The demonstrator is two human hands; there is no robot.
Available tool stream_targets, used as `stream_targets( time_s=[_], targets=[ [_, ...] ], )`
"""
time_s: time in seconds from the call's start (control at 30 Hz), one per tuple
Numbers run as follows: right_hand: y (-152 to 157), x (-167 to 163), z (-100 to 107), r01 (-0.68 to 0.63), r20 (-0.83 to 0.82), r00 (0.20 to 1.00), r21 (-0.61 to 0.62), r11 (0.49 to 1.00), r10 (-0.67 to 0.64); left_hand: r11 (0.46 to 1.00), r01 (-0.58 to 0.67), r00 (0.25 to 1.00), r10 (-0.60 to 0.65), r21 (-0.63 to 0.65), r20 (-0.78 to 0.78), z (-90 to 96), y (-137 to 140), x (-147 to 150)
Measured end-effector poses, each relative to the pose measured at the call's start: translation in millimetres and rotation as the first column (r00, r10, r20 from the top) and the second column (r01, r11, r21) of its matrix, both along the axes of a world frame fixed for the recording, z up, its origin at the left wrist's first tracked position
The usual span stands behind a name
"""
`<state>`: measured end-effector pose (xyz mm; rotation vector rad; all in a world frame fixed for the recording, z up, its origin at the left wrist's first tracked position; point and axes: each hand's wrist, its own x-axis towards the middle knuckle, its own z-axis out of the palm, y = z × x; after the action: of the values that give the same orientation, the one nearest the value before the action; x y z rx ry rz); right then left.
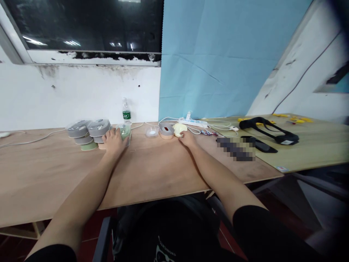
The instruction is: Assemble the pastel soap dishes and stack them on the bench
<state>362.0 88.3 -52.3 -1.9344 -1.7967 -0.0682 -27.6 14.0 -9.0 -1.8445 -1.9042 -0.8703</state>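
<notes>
My left hand [113,142] rests with its fingers spread between a stack of round tubs with grey tops [98,127] and a pale green round tub [124,131]. It touches them but does not visibly grip either. My right hand [188,139] is closed at the lower right edge of a pale yellow round piece [179,128]; its exact kind I cannot make out. Just left of that piece sits a grey and peach round container [166,130] with a dark red spot on top. A small transparent round lid or dish [152,132] lies farther left.
A second stack of tubs [79,130] stands at the left. Behind are a water bottle [126,112] and a white power strip [193,123] with cables. On the right lie a black headset-like frame [286,138], a flat black piece [263,145] and a pixelated dark object [236,149].
</notes>
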Motion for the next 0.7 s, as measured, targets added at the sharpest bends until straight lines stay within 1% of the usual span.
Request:
stream_targets(
  time_s=[0.1,0.17,0.23,0.27,0.33,0.37,0.4,0.43,0.47,0.5,0.53,0.57,0.6,0.63,0.67,0.7],
  targets=[
    [-5,-2,2,0.035,0.005,0.999,-0.036,0.999,-0.035,0.998,0.028,1.0,-0.029,0.055,0.006,1.9,-4,4],
    [-10,-3,4,0.008,0.011,1.0,-0.074,0.997,-0.007,0.992,0.087,0.996,-0.086,0.086,-0.012,3.9,-8,10],
    [-15,-4,11,-0.025,0.014,1.0,-0.074,0.997,0.026,0.981,0.169,0.985,-0.165,0.098,-0.041,5.5,-14,18],
    [-18,-3,16,-0.033,0.01,0.999,-0.039,0.999,0.034,0.972,0.214,0.976,-0.21,0.098,-0.055,5.9,-16,22],
    [-23,-2,33,-0.018,-0.05,0.998,0.113,0.993,0.024,0.947,0.31,0.95,-0.303,0.09,-0.077,5.7,-20,30],
    [-26,-2,43,0.001,-0.12,0.993,0.205,0.979,0.024,0.931,0.354,0.934,-0.348,0.086,-0.081,5.4,-22,34],
    [-30,-4,55,0.025,-0.223,0.974,0.285,0.958,0.041,0.915,0.394,0.918,-0.388,0.084,-0.079,5.0,-23,37],
    [-34,-7,66,0.021,-0.35,0.931,0.33,0.944,0.102,0.899,0.43,0.902,-0.425,0.085,-0.075,4.7,-24,40],
    [-39,-12,76,-0.024,-0.492,0.847,0.339,0.941,0.199,0.882,0.463,0.886,-0.458,0.087,-0.074,4.5,-26,43],
    [-45,-19,84,-0.087,-0.631,0.72,0.331,0.94,0.289,0.865,0.494,0.869,-0.488,0.087,-0.08,4.5,-27,45],
    [-52,-26,89,-0.203,-0.731,0.567,0.322,0.925,0.379,0.848,0.524,0.851,-0.516,0.081,-0.098,4.4,-29,47],
    [-59,-33,91,-0.315,-0.798,0.423,0.315,0.895,0.43,0.83,0.554,0.829,-0.544,0.064,-0.125,4.1,-31,50],
    [-65,-40,90,-0.428,-0.842,0.318,0.283,0.858,0.436,0.811,0.584,0.805,-0.573,0.035,-0.155,3.4,-33,52],
    [-71,-45,86,-0.535,-0.871,0.268,0.22,0.816,0.411,0.788,0.616,0.773,-0.607,-0.013,-0.185,2.3,-35,54],
    [-76,-49,79,-0.622,-0.885,0.286,0.121,0.774,0.368,0.755,0.65,0.73,-0.652,-0.085,-0.207,0.4,-37,57],
    [-79,-50,70,-0.674,-0.869,0.37,-0.009,0.738,0.328,0.711,0.681,0.679,-0.703,-0.174,-0.213,-2.0,-38,60]
  ],
)
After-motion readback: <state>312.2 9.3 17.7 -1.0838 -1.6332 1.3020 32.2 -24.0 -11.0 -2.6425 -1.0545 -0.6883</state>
